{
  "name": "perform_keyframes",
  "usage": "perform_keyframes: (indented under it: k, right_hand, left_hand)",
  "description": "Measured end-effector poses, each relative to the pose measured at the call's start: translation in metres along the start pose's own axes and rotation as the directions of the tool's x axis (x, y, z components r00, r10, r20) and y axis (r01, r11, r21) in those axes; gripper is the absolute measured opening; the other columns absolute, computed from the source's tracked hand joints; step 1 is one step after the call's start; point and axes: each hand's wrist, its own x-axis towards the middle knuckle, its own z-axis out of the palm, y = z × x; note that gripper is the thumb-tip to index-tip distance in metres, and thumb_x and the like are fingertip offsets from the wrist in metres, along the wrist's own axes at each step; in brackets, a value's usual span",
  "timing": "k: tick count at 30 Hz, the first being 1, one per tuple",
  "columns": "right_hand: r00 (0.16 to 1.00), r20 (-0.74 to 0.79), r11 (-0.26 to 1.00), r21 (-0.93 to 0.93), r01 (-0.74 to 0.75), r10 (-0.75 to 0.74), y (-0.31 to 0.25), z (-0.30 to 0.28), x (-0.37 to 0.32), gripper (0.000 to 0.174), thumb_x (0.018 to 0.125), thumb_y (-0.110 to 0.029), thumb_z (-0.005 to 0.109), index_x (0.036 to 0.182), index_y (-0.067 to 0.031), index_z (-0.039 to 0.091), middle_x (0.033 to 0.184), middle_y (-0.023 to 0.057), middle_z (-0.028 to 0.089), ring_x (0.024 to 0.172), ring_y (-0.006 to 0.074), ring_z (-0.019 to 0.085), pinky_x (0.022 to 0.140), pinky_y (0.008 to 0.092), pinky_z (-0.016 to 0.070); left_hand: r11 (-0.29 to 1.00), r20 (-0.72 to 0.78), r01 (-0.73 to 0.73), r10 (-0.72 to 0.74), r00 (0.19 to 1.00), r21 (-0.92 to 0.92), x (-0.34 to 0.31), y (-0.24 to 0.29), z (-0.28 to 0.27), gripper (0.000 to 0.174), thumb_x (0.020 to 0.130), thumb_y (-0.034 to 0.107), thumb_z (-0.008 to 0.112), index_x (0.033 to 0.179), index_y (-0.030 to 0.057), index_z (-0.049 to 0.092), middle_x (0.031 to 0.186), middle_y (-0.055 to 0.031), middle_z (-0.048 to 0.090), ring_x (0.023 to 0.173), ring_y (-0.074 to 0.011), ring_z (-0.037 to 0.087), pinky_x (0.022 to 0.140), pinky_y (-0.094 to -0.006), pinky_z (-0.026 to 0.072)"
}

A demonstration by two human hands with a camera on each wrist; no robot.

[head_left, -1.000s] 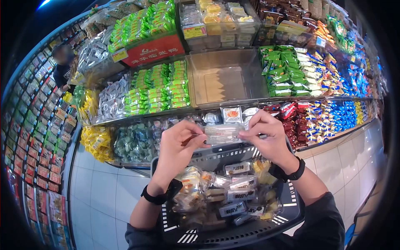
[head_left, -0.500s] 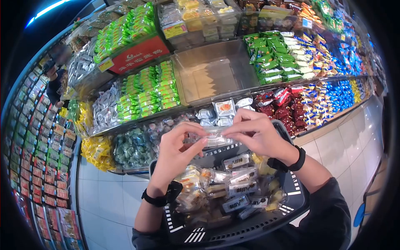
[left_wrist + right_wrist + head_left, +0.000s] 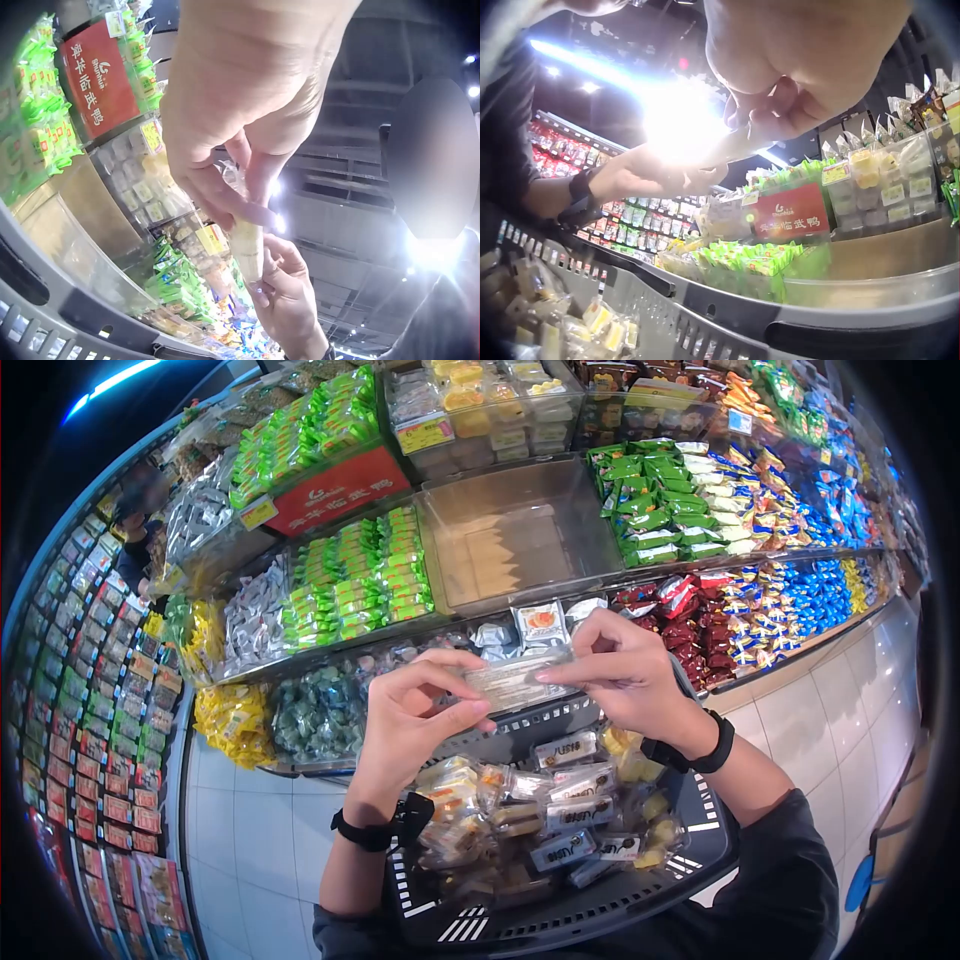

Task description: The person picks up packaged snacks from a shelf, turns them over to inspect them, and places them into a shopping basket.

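A clear-wrapped packet (image 3: 515, 682) with small print is stretched between both hands above the far rim of a dark basket (image 3: 560, 928). The left hand (image 3: 415, 715) pinches its left end between thumb and fingers. At its right end the right hand (image 3: 625, 675) pinches with thumb and forefinger. In the left wrist view the pale packet (image 3: 246, 251) hangs between the left hand (image 3: 240, 112) and the right hand (image 3: 289, 296). Below the hands, the basket holds several wrapped snacks (image 3: 580, 812), some with white labels.
Beyond the basket, shelf bins hold green packets (image 3: 360, 575), silver packets (image 3: 255, 605), yellow bags (image 3: 232, 722) and red packets (image 3: 700, 630). One bin (image 3: 515, 545) shows its bare bottom. A person (image 3: 135, 555) stands at the far left; tiled floor (image 3: 245, 830) lies below.
The view swung, then steadied. Both hands drew closer together on the packet, then slightly apart, and its printed face is now tilted toward the head camera.
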Motion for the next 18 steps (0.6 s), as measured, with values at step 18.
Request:
perform_keyframes:
  k: [18]
  right_hand:
    - [0.993, -0.114, 0.999, -0.013, 0.032, -0.033, 0.002, 0.001, 0.001, 0.026, 0.076, 0.007, 0.079, 0.096, -0.0087, 0.081, 0.078, 0.0014, 0.057, 0.067, 0.0119, 0.052, 0.056, 0.0264, 0.0383]
  left_hand:
    - [0.988, -0.076, -0.139, 0.134, 0.988, -0.065, 0.003, -0.006, -0.004, 0.034, 0.087, -0.010, 0.069, 0.104, 0.0053, 0.044, 0.118, -0.0208, 0.061, 0.094, -0.0211, 0.069, 0.077, -0.0380, 0.0644]
